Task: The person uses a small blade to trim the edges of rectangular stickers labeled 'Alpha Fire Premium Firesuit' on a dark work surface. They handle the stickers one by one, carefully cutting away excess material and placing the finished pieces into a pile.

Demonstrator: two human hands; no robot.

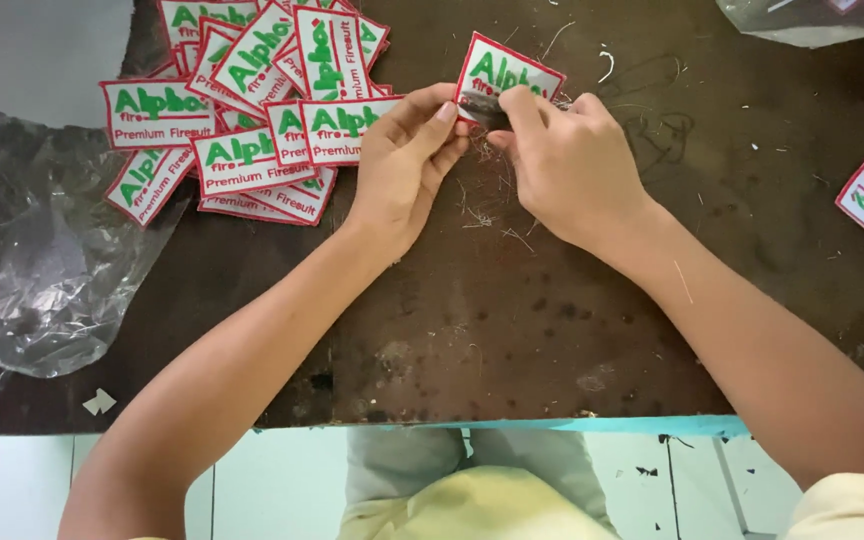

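both hands, left hand and right hand, pinch one embroidered patch beside a clear plastic bag.

Soft even daylight, faint shadows under the hands, slight smeary softness, glare on plastic sheet

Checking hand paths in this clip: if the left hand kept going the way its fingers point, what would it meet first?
The left hand points up and right, already touching the held patch. Beyond it, only bare table with thread scraps, seemingly.
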